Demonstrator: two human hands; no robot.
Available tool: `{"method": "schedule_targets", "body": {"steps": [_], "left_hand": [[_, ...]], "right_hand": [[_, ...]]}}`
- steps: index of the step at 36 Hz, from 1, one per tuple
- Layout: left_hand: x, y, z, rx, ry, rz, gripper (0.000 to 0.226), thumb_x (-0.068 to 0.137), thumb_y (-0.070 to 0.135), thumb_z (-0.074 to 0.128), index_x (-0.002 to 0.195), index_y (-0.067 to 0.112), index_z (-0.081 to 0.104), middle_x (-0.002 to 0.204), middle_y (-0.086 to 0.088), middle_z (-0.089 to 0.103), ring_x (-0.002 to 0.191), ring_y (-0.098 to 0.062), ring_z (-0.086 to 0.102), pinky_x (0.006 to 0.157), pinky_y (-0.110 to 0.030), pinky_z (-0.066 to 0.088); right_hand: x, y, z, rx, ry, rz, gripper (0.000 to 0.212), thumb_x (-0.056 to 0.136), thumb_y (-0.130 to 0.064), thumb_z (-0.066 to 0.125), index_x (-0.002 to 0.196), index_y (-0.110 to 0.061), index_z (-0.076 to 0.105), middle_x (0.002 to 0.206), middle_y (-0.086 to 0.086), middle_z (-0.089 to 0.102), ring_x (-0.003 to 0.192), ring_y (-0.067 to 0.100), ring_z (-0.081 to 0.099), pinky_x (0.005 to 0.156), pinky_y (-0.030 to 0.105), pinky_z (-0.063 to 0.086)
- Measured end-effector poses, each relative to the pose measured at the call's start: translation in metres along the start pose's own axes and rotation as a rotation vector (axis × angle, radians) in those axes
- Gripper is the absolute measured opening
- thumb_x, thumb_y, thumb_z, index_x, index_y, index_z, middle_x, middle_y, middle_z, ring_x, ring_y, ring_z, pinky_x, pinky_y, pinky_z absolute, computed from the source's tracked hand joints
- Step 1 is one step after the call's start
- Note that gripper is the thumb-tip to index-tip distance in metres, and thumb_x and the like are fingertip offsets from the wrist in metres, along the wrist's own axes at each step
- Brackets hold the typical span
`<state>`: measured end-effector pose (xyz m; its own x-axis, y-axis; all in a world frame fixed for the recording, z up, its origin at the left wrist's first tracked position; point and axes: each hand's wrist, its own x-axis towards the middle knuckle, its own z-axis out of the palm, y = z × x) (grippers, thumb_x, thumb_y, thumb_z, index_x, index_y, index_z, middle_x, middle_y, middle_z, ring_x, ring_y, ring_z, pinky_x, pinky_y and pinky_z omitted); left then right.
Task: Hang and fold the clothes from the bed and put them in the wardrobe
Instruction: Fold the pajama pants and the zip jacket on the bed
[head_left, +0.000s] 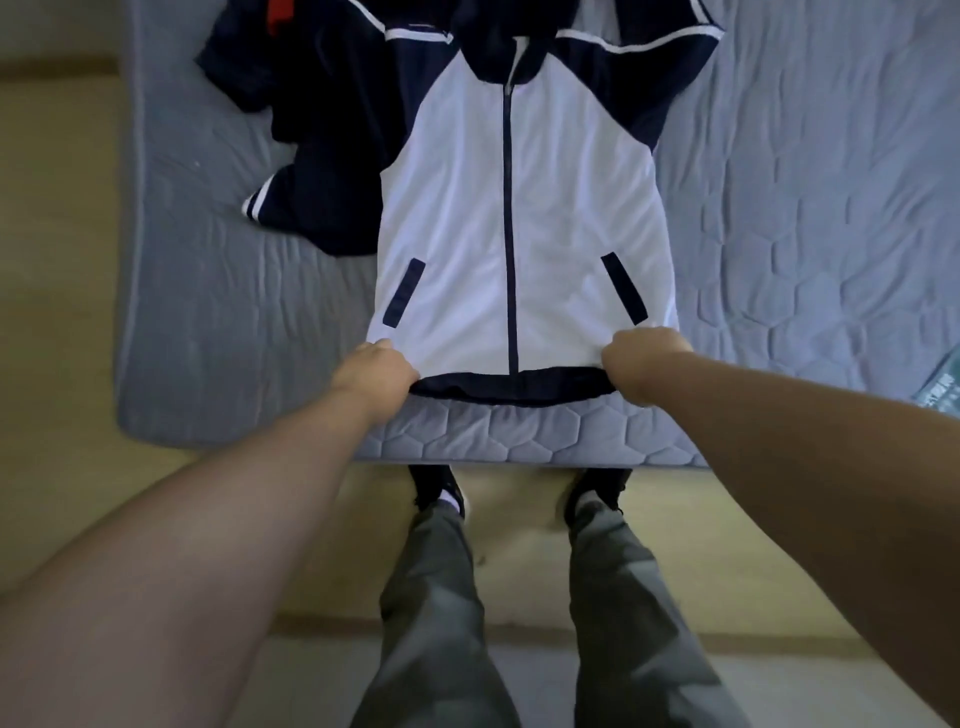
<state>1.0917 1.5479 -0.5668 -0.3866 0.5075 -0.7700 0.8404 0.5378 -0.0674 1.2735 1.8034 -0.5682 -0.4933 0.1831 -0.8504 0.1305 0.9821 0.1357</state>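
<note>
A white and navy zip jacket (519, 208) lies front up on the grey quilted mattress (779, 208), collar away from me, zip closed. My left hand (376, 369) grips the left corner of its navy hem. At the right corner of the hem, my right hand (641, 358) grips the fabric with curled fingers. The hem is pulled taut between both hands near the mattress's front edge. The left sleeve (311, 171) lies bunched beside the body, with a striped cuff.
A dark garment with a red patch (275, 15) lies at the top left of the mattress. A printed item (943, 384) peeks in at the right edge. My legs and shoes stand on the wooden floor (62, 260) against the mattress.
</note>
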Motion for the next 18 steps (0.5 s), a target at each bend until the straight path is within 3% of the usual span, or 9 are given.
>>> {"method": "schedule_targets", "body": {"steps": [2,5,7,13,18], "left_hand": [[0.001,0.007,0.009,-0.002,-0.021,-0.011,0.04,0.1,0.013,0.044,0.128,0.033,0.064,0.105,-0.002,0.05,0.104,-0.026,0.051,0.076,-0.028,0.034],[0.002,0.015,0.023,-0.011,-0.045,-0.032,0.021,0.099,0.016,0.052,0.113,0.02,0.067,0.08,0.005,0.032,0.09,-0.024,0.047,0.072,-0.03,0.036],[0.003,0.02,0.032,0.016,-0.063,-0.022,0.018,0.101,0.016,0.052,0.111,0.015,0.066,0.077,0.005,0.027,0.087,-0.022,0.043,0.073,-0.031,0.037],[0.002,0.026,0.058,0.175,-0.134,0.032,0.039,0.097,0.007,0.043,0.128,0.023,0.062,0.107,-0.004,0.044,0.1,-0.022,0.046,0.077,-0.03,0.036],[0.006,0.03,0.084,0.209,-0.195,0.046,0.036,0.097,0.013,0.048,0.129,0.024,0.061,0.119,-0.004,0.048,0.11,-0.024,0.05,0.08,-0.029,0.036]], "right_hand": [[0.002,-0.004,0.009,0.045,-0.037,-0.017,0.018,0.091,-0.005,0.052,0.104,-0.015,0.061,0.103,0.003,0.057,0.08,0.021,0.054,0.066,0.034,0.042],[0.006,-0.011,0.022,0.079,-0.07,-0.052,0.011,0.091,-0.009,0.055,0.099,-0.015,0.059,0.093,0.002,0.055,0.071,0.019,0.053,0.061,0.034,0.042],[0.008,-0.015,0.033,0.099,-0.091,-0.061,0.009,0.089,-0.009,0.056,0.095,-0.016,0.058,0.089,0.002,0.052,0.071,0.019,0.054,0.061,0.033,0.043],[0.017,-0.031,0.068,0.156,-0.155,-0.096,0.023,0.085,-0.006,0.053,0.105,-0.016,0.061,0.092,0.003,0.054,0.077,0.02,0.058,0.052,0.029,0.039],[0.024,-0.048,0.095,0.181,-0.174,-0.114,0.022,0.082,-0.005,0.057,0.1,-0.016,0.061,0.092,0.002,0.054,0.076,0.021,0.059,0.052,0.03,0.041]]}}
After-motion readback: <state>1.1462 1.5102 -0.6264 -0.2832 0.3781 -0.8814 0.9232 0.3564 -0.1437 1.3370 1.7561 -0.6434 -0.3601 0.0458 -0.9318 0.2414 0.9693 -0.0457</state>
